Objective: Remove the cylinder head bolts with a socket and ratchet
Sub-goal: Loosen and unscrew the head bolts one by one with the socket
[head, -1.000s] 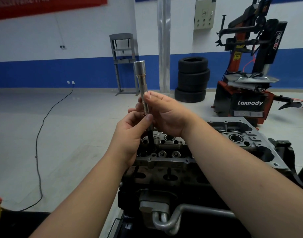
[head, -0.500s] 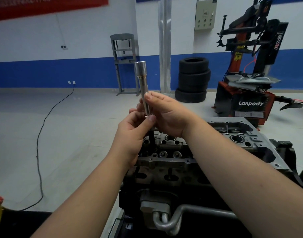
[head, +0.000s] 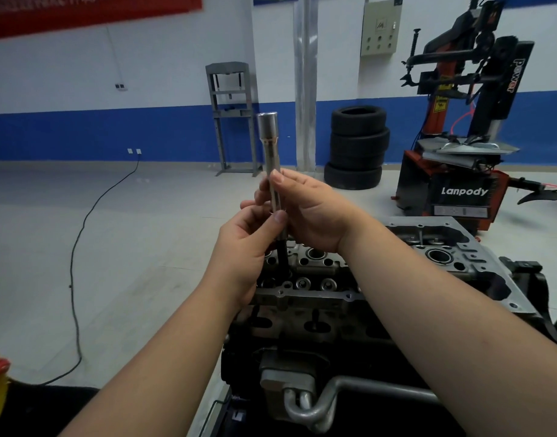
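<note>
Both hands (head: 302,212) pinch upright extension (head: 272,171) over head (head: 302,279). Risk: loose pinch, tool tilts, slips off bolt.

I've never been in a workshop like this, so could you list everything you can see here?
socket extension: one, silver, upright, held above the engine
cylinder head: one, grey metal, on the engine below the hands
metal pipe: one, silver, bent, at the engine's near end
tyres: one stack, black, by the far wall
tyre changer: one, red and black, far right
press frame: one, grey, against the blue wall
cable: one, black, across the floor at left
control box: one, beige, on the wall
left hand: one, pinches the extension low down
right hand: one, grips the extension higher up
</note>
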The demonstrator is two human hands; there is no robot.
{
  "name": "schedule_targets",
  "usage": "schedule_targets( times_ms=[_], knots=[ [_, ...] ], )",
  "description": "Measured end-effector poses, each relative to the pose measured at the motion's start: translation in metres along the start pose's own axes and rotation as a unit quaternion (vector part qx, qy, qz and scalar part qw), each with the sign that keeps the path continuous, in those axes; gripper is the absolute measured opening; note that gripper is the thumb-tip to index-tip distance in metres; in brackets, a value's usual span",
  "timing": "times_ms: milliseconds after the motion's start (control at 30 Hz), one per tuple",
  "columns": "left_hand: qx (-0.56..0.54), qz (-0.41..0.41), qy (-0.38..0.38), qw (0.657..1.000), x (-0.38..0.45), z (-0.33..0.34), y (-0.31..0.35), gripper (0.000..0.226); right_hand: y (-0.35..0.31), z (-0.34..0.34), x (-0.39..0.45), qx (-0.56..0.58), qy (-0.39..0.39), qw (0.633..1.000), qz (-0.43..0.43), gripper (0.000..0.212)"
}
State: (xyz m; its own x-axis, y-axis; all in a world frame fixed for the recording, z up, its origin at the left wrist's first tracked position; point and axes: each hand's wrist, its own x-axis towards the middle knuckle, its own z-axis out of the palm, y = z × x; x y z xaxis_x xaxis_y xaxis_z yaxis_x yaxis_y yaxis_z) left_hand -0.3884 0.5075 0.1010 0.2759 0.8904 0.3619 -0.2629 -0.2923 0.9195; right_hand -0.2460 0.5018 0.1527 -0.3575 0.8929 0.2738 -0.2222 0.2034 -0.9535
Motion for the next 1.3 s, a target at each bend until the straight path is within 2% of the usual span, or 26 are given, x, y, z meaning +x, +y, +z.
schedule_targets(
  times_ms=[67, 167, 400, 500, 600, 667, 733, 867, 967, 1067, 1200, 1300],
  knots=[
    [0.000, -0.011, -0.017, 1.000, -0.0004, 0.0001, 0.0017, 0.017, -0.0005, 0.0003, -0.0008, -0.002, 0.004, 1.000, 0.006, 0.026],
    [-0.024, -0.025, -0.033, 0.999, -0.0007, -0.0014, 0.0030, 0.026, -0.0017, 0.0018, -0.0017, 0.004, 0.009, 1.000, 0.017, 0.032],
    [0.000, 0.002, 0.001, 1.000, 0.0004, 0.0009, -0.0001, 0.024, -0.0017, 0.0026, -0.0020, 0.023, 0.011, 1.000, 0.011, 0.021],
    [0.002, -0.004, -0.012, 1.000, 0.0002, -0.0004, -0.0003, 0.018, -0.0014, 0.0018, -0.0017, 0.002, 0.022, 1.000, 0.015, 0.029],
    [-0.025, -0.018, -0.034, 0.999, 0.0001, -0.0033, -0.0001, 0.037, -0.0021, 0.0015, -0.0011, -0.002, 0.023, 0.999, 0.028, 0.036],
    [-0.027, -0.017, -0.024, 0.999, 0.0008, -0.0036, -0.0004, 0.033, -0.0028, 0.0019, -0.0016, 0.002, 0.020, 0.999, 0.032, 0.037],
    [-0.016, -0.007, -0.003, 1.000, 0.0009, -0.0011, 0.0004, 0.015, -0.0027, 0.0022, -0.0025, 0.007, 0.014, 1.000, 0.027, 0.035],
    [0.002, 0.002, 0.007, 1.000, 0.0013, -0.0001, -0.0003, 0.033, -0.0022, 0.0033, -0.0024, 0.022, 0.001, 1.000, 0.010, 0.021],
    [0.005, -0.013, -0.006, 1.000, 0.0007, -0.0015, -0.0002, 0.024, -0.0023, 0.0031, -0.0018, 0.013, 0.012, 1.000, 0.007, 0.023],
    [-0.012, -0.024, -0.028, 0.999, 0.0006, -0.0034, 0.0005, 0.027, -0.0029, 0.0032, -0.0020, 0.008, 0.018, 1.000, 0.019, 0.032],
    [-0.016, -0.009, 0.002, 1.000, 0.0014, -0.0010, -0.0007, 0.017, -0.0026, 0.0034, -0.0016, 0.010, 0.020, 1.000, 0.022, 0.030],
    [-0.006, 0.004, 0.012, 1.000, 0.0023, -0.0006, -0.0038, 0.031, -0.0020, 0.0042, -0.0024, 0.010, 0.005, 1.000, 0.011, 0.021]
  ],
)
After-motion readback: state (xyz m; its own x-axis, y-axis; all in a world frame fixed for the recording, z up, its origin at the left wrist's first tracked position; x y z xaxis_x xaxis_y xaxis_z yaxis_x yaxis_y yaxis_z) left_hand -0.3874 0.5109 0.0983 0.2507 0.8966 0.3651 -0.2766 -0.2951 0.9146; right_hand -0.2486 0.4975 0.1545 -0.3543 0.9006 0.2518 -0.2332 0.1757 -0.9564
